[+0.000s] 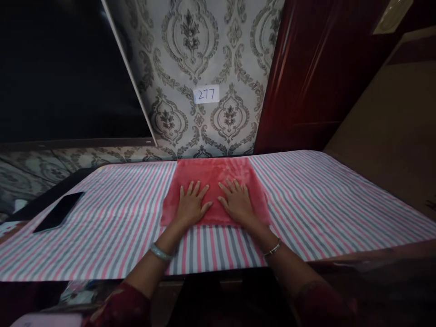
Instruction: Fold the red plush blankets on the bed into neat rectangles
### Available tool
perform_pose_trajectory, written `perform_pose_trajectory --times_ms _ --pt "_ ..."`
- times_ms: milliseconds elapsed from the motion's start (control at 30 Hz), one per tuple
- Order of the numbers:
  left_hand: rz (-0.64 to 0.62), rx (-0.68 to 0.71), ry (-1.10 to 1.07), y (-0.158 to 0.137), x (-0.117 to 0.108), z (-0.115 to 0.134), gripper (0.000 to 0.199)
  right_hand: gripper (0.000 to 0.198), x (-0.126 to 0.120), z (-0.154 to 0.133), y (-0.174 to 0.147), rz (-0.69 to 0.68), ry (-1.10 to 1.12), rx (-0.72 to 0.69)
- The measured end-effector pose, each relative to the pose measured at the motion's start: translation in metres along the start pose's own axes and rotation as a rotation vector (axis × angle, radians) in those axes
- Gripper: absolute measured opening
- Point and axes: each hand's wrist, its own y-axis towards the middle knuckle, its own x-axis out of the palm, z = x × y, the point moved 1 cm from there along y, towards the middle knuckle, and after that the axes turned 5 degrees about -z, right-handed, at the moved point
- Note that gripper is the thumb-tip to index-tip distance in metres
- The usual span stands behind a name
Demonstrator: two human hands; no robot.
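Note:
A red plush cloth (213, 175) lies flat, in a rough rectangle, on a striped tablecloth (129, 204). My left hand (192, 204) rests palm down on the left half of the red cloth, its fingers spread and pointing away from me. On the right half lies my right hand (237, 202), also flat with fingers apart. The two thumbs point toward each other with a small gap of cloth between them. Neither hand grips anything. Whether the red cloth is folded into layers I cannot tell.
A dark phone (59, 212) lies on the tablecloth at the left. Behind the table, a large screen (68, 72) stands at the left, a paper label (206, 94) marked 277 is on the patterned wall, and a dark red wooden panel (306, 68) is at the right.

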Motion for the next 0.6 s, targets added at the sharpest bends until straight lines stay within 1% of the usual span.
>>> perform_pose_trajectory --times_ms 67,133,200,267,367,433,500,600 --pt "0.004 -0.014 0.000 -0.001 0.011 0.001 0.065 0.058 0.004 0.009 -0.006 0.005 -0.033 0.021" --pt "0.022 -0.011 0.002 -0.002 0.016 -0.002 0.065 0.059 0.005 0.024 -0.009 0.009 -0.067 0.032" --pt "0.023 -0.008 0.001 -0.002 0.017 -0.005 0.065 0.058 0.004 0.040 -0.013 0.010 -0.094 0.058" --pt "0.022 -0.010 -0.001 -0.002 0.015 -0.005 0.065 0.057 0.003 0.057 -0.019 0.007 -0.106 0.112" --pt "0.035 -0.006 -0.004 -0.005 0.012 -0.003 0.065 0.058 0.005 0.082 -0.031 0.002 -0.078 0.206" --pt "0.053 -0.002 0.004 -0.009 0.011 -0.006 0.064 0.059 0.008 0.097 -0.039 -0.003 -0.041 0.239" --pt "0.064 -0.019 0.022 -0.016 0.012 -0.015 0.063 0.060 0.010 0.110 -0.045 -0.005 0.005 0.231" --pt "0.088 -0.098 0.029 -0.032 0.016 -0.043 0.059 0.061 0.014 0.127 -0.051 0.007 0.088 0.165"
